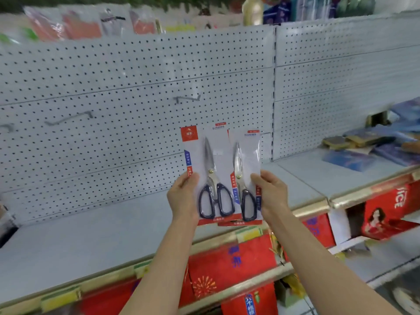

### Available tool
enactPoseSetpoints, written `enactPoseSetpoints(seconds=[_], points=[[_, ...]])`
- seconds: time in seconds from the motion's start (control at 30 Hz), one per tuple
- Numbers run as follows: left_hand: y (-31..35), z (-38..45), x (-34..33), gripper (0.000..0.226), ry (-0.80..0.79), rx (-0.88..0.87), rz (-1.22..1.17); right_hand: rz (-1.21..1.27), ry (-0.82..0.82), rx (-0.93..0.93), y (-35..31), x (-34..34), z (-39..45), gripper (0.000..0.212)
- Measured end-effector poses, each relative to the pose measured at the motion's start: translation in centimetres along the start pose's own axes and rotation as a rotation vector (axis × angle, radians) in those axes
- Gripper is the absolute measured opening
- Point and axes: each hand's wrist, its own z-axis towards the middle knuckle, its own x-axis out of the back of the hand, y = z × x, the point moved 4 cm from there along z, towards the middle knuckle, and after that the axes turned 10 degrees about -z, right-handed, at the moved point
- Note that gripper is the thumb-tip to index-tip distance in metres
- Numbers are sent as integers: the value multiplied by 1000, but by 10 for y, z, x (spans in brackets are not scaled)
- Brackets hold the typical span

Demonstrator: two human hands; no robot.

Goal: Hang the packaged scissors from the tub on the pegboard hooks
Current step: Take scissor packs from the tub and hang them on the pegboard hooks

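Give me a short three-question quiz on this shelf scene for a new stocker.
1. True or false: both scissors packs are already hanging on hooks.
2. Multiple choice: the nearest empty hook is A) up and left of the packs, B) below them, C) right of the board seam.
3. Which hand holds which pack?

Key:
1. False. The left scissors pack and right scissors pack are held in front of the pegboard.
2. A, the empty hook.
3. Left hand left pack; right hand right pack.
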Motion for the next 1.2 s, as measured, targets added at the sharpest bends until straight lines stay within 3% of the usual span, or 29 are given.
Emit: enactPoseSetpoints(seconds=[0.33,0.5,0.67,0.9,1.2], points=[[40,10,52,5,177,-121,0,-44,-182,-26,-5,-68,-1,19],[90,12,89,15,248,-201,-65,-65,-259,-9,4,-101,-5,15],[144,28,136,9,286,-270,-47,-49,-252,-24,14,-144,-14,12],[201,75,188,11,269,-313,-29,-21,-253,26,19,-211,-37,16],[198,103,213,14,198,-233,-30,65,-223,43,23,-242,-52,18]])
